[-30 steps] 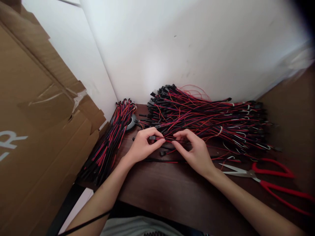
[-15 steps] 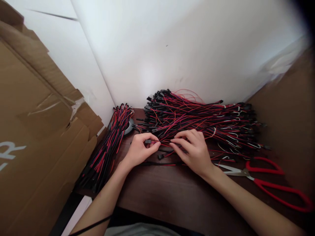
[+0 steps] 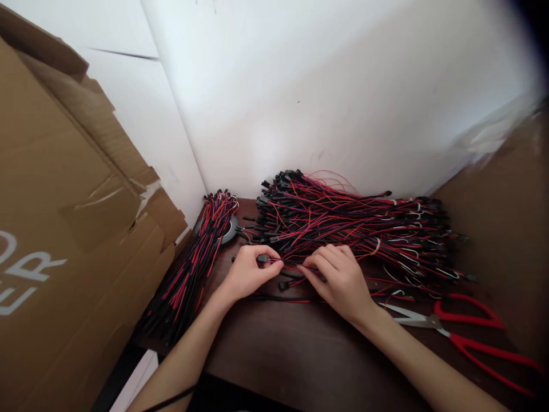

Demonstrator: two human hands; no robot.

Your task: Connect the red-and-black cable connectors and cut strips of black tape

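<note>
Between the thumb and fingers of my left hand [image 3: 251,273] is a red-and-black wire cable, its black connector [image 3: 263,259] showing above the palm. My right hand [image 3: 338,279] pinches the wires a short way to the right, fingertips together. Just below the gap between the hands, another black connector [image 3: 283,285] with wires lies on the table. Behind both hands spreads a big pile of red-and-black wire cables [image 3: 326,214], partly tied with white bands. What exactly the right fingertips cover is hidden.
A smaller bundle of cables [image 3: 189,269] lies at left, over a grey tape roll [image 3: 230,230]. Red-handled scissors [image 3: 433,321] rest open at right on the dark table [image 3: 274,349]. Cardboard [image 3: 77,229] stands at left, more cardboard [image 3: 501,200] at right, a white wall [image 3: 300,103] behind.
The view has tilted, so everything sits slightly lower in the picture. The right hand's fingers have curled in more closely; the left hand keeps its hold on the cable.
</note>
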